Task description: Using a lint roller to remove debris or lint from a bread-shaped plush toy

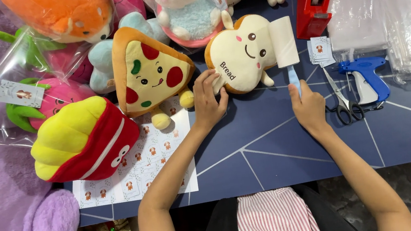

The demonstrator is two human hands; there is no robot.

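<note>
Your left hand [208, 103] lies palm-down with fingers spread, pressing the lower left edge of the cream, bread-slice-shaped plush toy with a smiling face [242, 53], while your right hand [309, 106] is closed in a fist around the light blue handle of the white lint roller [284, 41], whose roll rests against the toy's right side just above that grip. Left of your left hand sit one pizza-slice plush [149, 73], one yellow-and-red fries plush [83, 140] and one white sheet of small square stickers [141, 166]. Right of your right hand lie one pair of scissors [340, 100], one blue tagging gun [366, 76], a small stack of white tags [319, 49], one red tape dispenser [312, 5] and stacked clear plastic bags [400, 16].
</note>
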